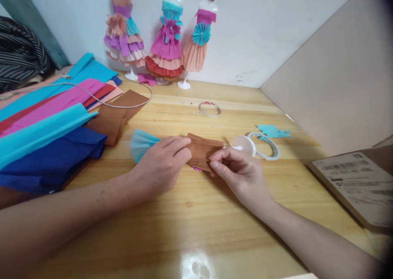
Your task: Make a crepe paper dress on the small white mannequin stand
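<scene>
A small dress form lies on its side on the wooden table, wrapped in brown crepe paper (201, 148). Its round white base (245, 145) points right. From its other end, at the left, spreads a fan of light blue crepe paper (143, 144). My left hand (162, 160) is closed over the form where the blue and brown paper meet, hiding that part. With thumb and fingertips, my right hand (233, 166) pinches the lower edge of the brown paper near the base. A bit of magenta paper (195, 168) shows beneath the brown.
Three dress forms in paper dresses (166, 45) stand at the wall. Folded crepe paper sheets (52, 111) and a grey cord (123, 106) lie left. Tape rolls (264, 146), a thin ring (210, 109) and turquoise scraps (273, 130) lie beyond my hands. A cardboard box (356, 184) sits right.
</scene>
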Available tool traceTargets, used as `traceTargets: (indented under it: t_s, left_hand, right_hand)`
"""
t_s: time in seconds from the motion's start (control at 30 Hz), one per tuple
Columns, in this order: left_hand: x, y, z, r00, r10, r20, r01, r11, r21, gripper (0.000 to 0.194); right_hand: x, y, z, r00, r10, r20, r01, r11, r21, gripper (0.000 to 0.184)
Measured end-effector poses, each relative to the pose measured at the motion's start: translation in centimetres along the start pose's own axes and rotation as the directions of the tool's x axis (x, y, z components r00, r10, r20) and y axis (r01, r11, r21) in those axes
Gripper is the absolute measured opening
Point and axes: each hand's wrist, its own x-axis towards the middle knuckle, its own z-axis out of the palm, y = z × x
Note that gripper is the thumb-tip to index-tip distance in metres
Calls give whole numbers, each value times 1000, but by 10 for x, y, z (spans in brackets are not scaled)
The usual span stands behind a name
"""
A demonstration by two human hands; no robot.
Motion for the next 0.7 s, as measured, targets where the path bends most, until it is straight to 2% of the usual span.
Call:
traceTargets:
  t_s: [0.23, 0.37, 0.5, 0.7]
  left_hand:
    - [1, -1, -2, 999, 8, 35, -7, 1000, -30, 5]
    - [-1, -6, 3, 1000, 27, -2, -27, 1000, -7, 11]
    - [-2, -8, 8, 1000, 15, -24, -15, 1000, 7, 17]
    - [-2, -9, 8, 999, 10, -31, -9, 1000, 14, 18]
  right_hand:
    - [-1, -1, -1, 1000, -7, 2, 7, 1000, -16, 24]
    - [-3, -2, -2, 998, -63, 18, 64, 994, -88, 19]
    - [-4, 0, 1, 993, -91, 70, 103, 976, -191, 30]
    - [-3, 1, 4, 993, -114, -7, 110, 973, -202, 18]
